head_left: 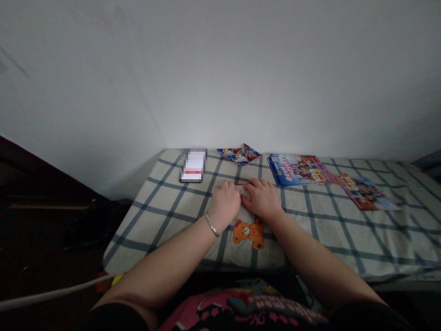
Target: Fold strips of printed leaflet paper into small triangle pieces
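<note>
My left hand (226, 201), with a metal bangle at the wrist, rests on the checked tablecloth with its fingers curled. My right hand (262, 197) is beside it, fingers bent and pressed down. Between the two shows a thin red edge of what looks like paper (240, 185); the hands hide most of it. Just beyond them, against the wall, lies a folded paper shape (241, 155) printed in blue, red and white. A bear picture (248, 233) on the cloth is just in front of my wrists.
A phone (193, 165) with a lit, blurred screen lies at the back left. To the right are a stack of glossy printed leaflets (299, 169) and another leaflet (370, 191). A white wall (220, 73) borders the table's (155, 216) far edge.
</note>
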`<state>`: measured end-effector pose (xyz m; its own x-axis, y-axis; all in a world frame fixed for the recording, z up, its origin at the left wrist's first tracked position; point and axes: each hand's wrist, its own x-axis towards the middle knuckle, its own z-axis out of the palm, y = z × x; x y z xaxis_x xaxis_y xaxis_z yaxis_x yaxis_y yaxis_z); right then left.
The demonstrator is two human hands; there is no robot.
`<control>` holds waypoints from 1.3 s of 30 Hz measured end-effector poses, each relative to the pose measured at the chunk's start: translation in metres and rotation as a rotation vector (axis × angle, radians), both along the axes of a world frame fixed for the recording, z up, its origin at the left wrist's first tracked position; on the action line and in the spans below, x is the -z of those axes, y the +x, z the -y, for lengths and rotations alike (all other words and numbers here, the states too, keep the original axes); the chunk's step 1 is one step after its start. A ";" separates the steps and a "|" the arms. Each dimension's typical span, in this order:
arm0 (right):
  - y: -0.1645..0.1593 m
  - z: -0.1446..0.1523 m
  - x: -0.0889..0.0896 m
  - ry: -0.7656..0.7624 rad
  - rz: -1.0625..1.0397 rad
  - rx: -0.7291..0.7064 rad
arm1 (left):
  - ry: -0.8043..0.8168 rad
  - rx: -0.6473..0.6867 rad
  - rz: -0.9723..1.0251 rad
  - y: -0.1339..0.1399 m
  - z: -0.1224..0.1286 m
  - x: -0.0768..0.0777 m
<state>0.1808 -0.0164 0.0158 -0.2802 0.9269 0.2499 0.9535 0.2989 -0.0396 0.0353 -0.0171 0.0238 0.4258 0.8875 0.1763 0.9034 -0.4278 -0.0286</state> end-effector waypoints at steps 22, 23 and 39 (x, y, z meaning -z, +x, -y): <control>0.007 -0.005 0.009 -0.020 -0.051 0.001 | 0.101 0.010 0.054 -0.019 -0.002 0.010; 0.008 -0.005 0.008 -0.022 -0.054 -0.003 | 0.099 0.018 0.058 -0.021 -0.002 0.010; 0.036 -0.011 0.008 -0.106 -0.137 -0.060 | 0.021 0.163 0.229 -0.050 -0.011 0.021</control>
<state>0.2168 -0.0054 0.0077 -0.3060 0.9326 0.1916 0.9175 0.3425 -0.2020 -0.0148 -0.0062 0.0024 0.5095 0.8055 0.3026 0.8066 -0.5696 0.1581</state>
